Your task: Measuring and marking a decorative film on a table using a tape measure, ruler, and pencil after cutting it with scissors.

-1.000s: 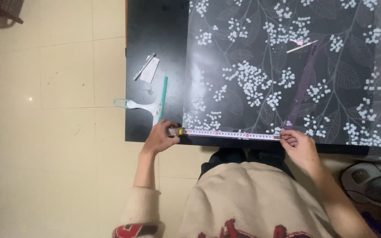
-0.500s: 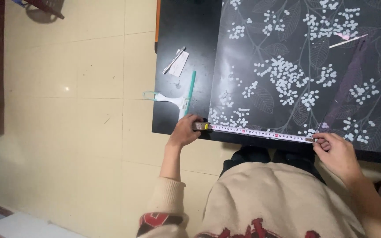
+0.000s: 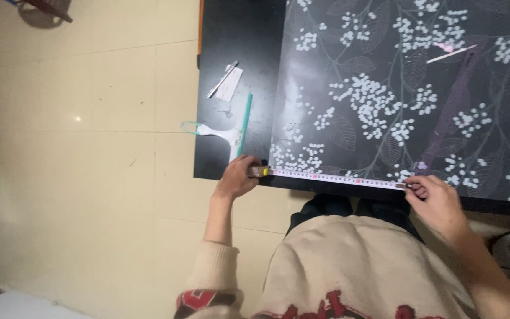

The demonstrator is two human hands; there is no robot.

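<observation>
We see the left hand [image 3: 237,180] pinching the tape [image 3: 337,178] case and the right hand [image 3: 438,198] pinching its end, stretched along the desk [image 3: 231,47] edge, squeegee [image 3: 231,127] at eleven o'clock.

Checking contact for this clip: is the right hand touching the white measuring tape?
Touching: the head view shows the right hand pinching the white measuring tape at its end.

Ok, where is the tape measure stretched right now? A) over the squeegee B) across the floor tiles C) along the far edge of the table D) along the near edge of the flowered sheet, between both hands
D: the tape measure runs along the near edge of the flowered sheet, with the left hand at one end and the right hand at the other.
</observation>
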